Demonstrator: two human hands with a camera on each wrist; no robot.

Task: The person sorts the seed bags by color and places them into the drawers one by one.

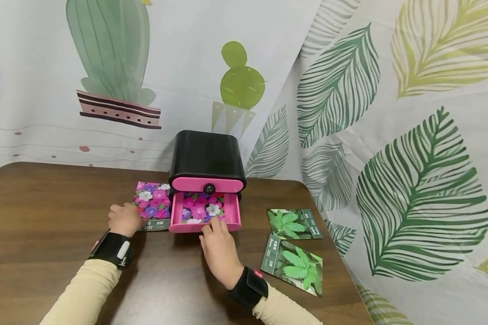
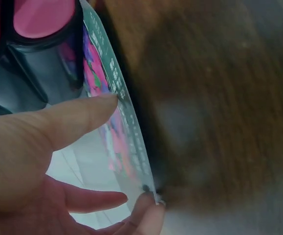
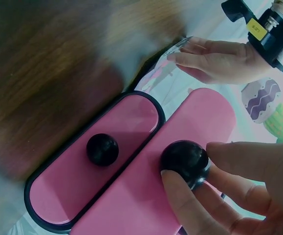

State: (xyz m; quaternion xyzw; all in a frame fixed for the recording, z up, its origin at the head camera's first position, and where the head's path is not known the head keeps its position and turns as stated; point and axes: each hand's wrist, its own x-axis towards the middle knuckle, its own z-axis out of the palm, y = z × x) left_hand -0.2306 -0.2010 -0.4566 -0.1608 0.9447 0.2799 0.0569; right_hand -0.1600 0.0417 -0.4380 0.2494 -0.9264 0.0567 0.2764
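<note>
My right hand (image 1: 219,250) pinches the round black knob (image 3: 184,160) on the lower pink drawer (image 1: 205,227) of a small black cabinet (image 1: 207,153). That drawer stands pulled out, with a packet picturing pink, purple and white flowers (image 1: 201,208) lying inside. The upper pink drawer (image 1: 191,184) is closed. To the left of the cabinet, my left hand (image 1: 124,220) holds a second flower packet (image 1: 153,201) by its edge. In the left wrist view the thumb (image 2: 90,115) lies over its printed face, and other fingertips are at the lower corner.
Two packets with green leaf pictures, an upper one (image 1: 290,223) and a lower one (image 1: 294,266), lie right of the cabinet near the table's right edge. A printed cloth (image 1: 179,58) hangs behind the brown wooden table (image 1: 57,216).
</note>
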